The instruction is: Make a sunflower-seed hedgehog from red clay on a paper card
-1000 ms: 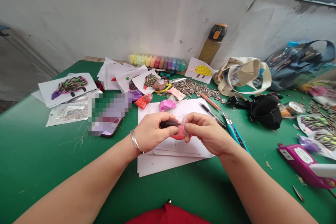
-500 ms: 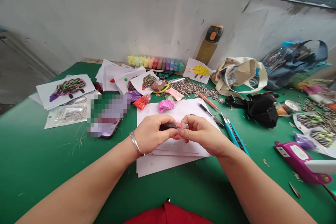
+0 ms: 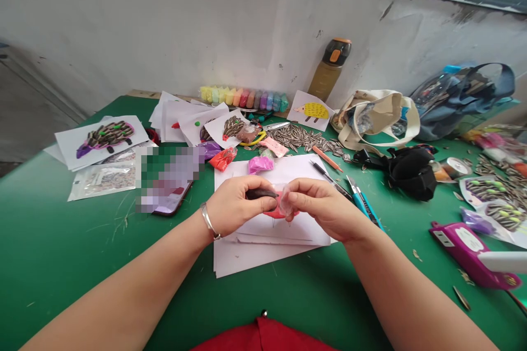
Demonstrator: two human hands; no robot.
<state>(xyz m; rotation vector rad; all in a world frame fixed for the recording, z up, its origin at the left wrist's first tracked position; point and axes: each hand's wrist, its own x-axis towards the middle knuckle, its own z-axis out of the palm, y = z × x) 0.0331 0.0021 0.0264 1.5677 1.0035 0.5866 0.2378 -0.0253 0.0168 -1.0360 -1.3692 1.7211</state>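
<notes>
Above a stack of white paper (image 3: 230,260), my left hand (image 3: 234,205) is closed on a dark lump of clay (image 3: 259,194), held between thumb and fingers. Close beside it, my right hand (image 3: 319,205) pinches a thin clear plastic wrapper (image 3: 285,203). Partly hidden beneath both hands, a flat red shape (image 3: 280,213) lies on the top sheet, with thin lines drawn below it. Just beyond the hands are a bright pink clay packet (image 3: 261,164) and a red clay packet (image 3: 223,159).
Right of the paper lie a black pen (image 3: 329,178), an orange pencil (image 3: 327,158) and a blue cutter (image 3: 362,203). Sunflower seeds (image 3: 302,137) are heaped behind. A phone (image 3: 173,200) and seed-covered pictures (image 3: 109,137) are at left; a bottle (image 3: 327,71) stands by the wall.
The clear wrapper has come away from the dark clay and is now in my right hand. My hands have separated slightly, uncovering more of the red shape.
</notes>
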